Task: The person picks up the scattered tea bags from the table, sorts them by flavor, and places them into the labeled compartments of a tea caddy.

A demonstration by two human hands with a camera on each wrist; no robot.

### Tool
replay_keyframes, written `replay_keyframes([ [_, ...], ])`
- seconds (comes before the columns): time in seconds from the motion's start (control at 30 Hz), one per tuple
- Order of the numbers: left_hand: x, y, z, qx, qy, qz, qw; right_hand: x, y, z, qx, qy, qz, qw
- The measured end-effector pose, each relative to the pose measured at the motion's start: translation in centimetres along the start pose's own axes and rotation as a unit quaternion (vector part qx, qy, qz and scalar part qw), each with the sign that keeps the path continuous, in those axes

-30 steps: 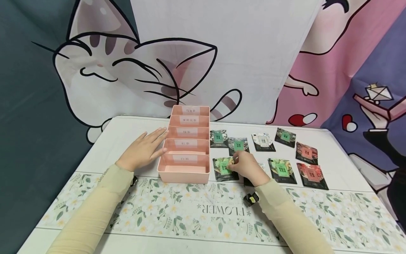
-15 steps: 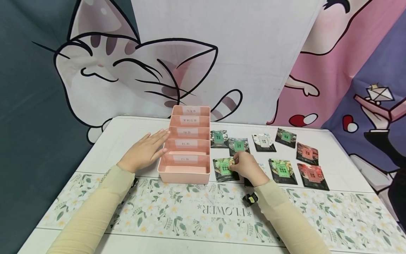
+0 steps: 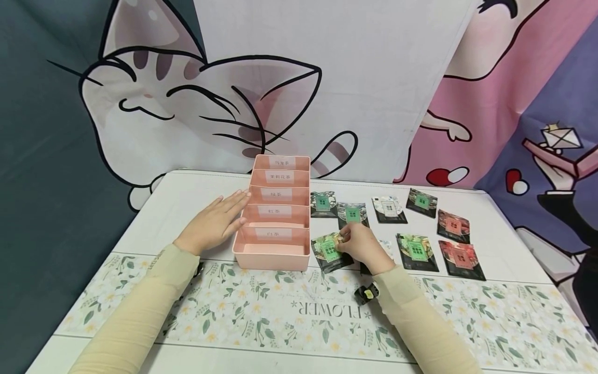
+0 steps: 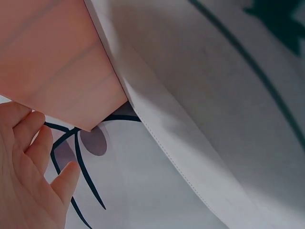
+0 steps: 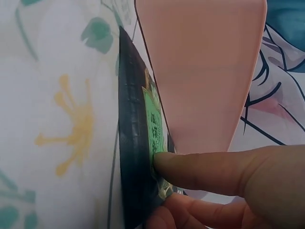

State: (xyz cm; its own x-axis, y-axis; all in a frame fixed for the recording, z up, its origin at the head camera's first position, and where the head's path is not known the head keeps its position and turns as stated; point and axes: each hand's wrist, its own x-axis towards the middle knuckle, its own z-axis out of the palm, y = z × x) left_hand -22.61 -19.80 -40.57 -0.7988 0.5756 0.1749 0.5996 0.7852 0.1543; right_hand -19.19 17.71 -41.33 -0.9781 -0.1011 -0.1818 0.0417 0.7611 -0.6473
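My right hand (image 3: 364, 248) pinches the right edge of a green-labelled tea packet (image 3: 326, 255), right of the pink box. In the right wrist view the thumb (image 5: 200, 172) presses on the label while the other fingers tuck at the edge of the packet (image 5: 131, 129). On the box's left side my left hand (image 3: 210, 223) lies with fairly straight fingers, fingertips at the wall of the pink divided box (image 3: 271, 262). That hand (image 4: 28, 167) also touches the box wall (image 4: 71, 62) in the left wrist view. Part of another packet (image 3: 366, 268) is hidden under the right hand.
Labelled compartments (image 3: 275, 234) run front to back in the box. Several more packets lie right of it, including a white-labelled one (image 3: 389, 209), a green-labelled one (image 3: 417, 252) and a red-labelled one (image 3: 461, 259). A flower-print strip (image 3: 261, 322) crosses the table's front.
The pinched tea packet has turned slightly and shifted a little left toward the box, with my right hand moving along. My left hand stays at the box.
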Motion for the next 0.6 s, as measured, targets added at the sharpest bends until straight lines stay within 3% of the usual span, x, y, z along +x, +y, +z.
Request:
replay_keyframes([
  [0.17, 0.0, 0.0, 0.0, -0.001, -0.001, -0.001, 1.0, 0.2, 0.2, -0.2, 0.023, -0.011, -0.011, 1.0],
  [0.6, 0.1, -0.2, 0.1, 0.001, 0.003, 0.016, 0.9999, 0.6, 1.1, -0.9, 0.137, -0.025, 0.014, 0.99],
])
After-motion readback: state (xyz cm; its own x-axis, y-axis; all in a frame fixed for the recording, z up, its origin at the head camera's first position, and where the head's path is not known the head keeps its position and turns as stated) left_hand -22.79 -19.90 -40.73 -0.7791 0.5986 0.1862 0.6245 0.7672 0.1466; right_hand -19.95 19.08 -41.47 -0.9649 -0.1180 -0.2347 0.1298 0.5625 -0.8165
